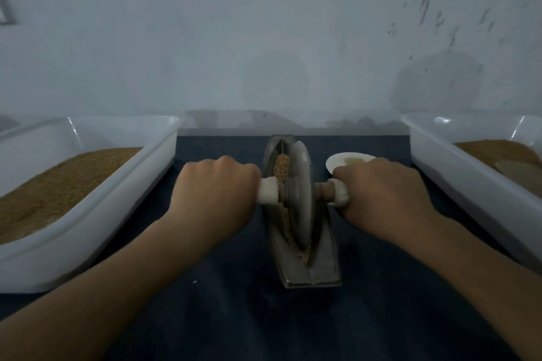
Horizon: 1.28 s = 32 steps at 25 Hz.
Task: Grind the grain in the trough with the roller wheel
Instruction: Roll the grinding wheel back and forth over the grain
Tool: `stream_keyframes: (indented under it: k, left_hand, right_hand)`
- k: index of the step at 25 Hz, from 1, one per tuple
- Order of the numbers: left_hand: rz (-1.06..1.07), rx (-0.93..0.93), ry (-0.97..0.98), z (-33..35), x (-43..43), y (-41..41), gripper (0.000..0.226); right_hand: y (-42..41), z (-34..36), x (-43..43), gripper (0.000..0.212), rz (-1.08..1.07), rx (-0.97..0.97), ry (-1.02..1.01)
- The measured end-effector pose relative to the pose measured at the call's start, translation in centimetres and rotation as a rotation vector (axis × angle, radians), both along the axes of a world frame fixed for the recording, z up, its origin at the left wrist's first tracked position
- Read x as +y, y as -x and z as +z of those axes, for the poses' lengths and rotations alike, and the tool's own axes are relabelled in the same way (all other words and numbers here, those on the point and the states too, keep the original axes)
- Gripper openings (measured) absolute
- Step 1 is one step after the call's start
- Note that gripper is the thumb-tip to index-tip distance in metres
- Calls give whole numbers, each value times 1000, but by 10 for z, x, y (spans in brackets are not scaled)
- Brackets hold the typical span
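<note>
A grey metal boat-shaped trough [319, 269] lies lengthwise on the dark table in front of me. Brown grain [282, 167] fills its groove. A grey disc-shaped roller wheel [300, 193] stands upright in the groove near the middle. A handle with white wrapped ends runs through the wheel. My left hand [214, 187] grips the left handle end [268, 195]. My right hand [378, 187] grips the right handle end [340, 192].
A white plastic tub [140, 184] of brown grain stands at the left, another white tub [457, 173] with brown meal at the right. A small white dish [337, 163] sits behind my right hand. A pale wall rises close behind the table.
</note>
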<state>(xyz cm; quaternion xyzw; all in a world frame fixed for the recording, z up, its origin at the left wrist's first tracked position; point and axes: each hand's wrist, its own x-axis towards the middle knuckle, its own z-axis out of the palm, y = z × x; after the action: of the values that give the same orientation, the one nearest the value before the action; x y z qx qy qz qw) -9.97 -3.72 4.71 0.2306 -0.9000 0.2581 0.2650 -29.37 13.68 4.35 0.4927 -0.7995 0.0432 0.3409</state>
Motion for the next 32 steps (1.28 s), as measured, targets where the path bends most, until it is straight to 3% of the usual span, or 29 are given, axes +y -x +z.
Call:
stream_keyframes:
  k: [5,7,10,12,14,17,20,24,27,32]
  left_hand:
    - [195,-12,-286,10,-25,48,5]
    - [180,-15,-260,8,-24,42,5]
    - [2,13,-38,-5,-6,4,38]
    - [-59,28,17,-1,0,-10,50]
    - [8,-10,-30,2,-1,-2,44]
    - [157,-29,-185,14,-12,36,10]
    - [195,-82,-251,19,-19,47,7]
    - [-14,5,-14,2,1,-1,44]
    - [-73,50,-7,5,4,-9,58]
    - [185,-12,-206,11,-21,44,14]
  right_hand:
    - [14,27,-64,6,-60,-148,-136]
    - [16,29,-60,5,-48,-163,-159]
    - [6,6,-15,28,66,-14,-73]
    - [1,-2,6,31,111,78,54]
    - [3,0,-2,30,67,35,26]
    - [11,13,-44,25,-39,-186,-73]
    - [15,22,-57,20,-44,-261,-108]
    - [-2,1,-1,52,71,37,14]
    - [-4,-3,12,46,94,38,22]
    - [7,22,-53,12,-53,-182,-104]
